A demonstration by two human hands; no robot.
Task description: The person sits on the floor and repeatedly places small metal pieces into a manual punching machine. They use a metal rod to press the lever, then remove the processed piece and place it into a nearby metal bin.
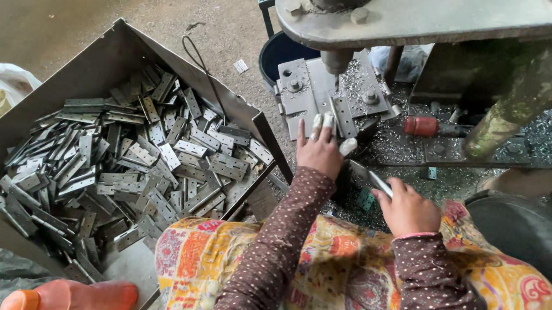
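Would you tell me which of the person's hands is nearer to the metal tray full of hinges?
Left. The left hand is just beyond the tray's right corner, by the press; the right hand, holding a metal strip, is farther right.

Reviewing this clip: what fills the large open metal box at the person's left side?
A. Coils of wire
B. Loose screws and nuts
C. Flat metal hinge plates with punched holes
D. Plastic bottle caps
C. The metal box is heaped with flat grey hinge plates that show rows of punched holes, while the left hand reaches to the press bed and the right hand holds another plate.
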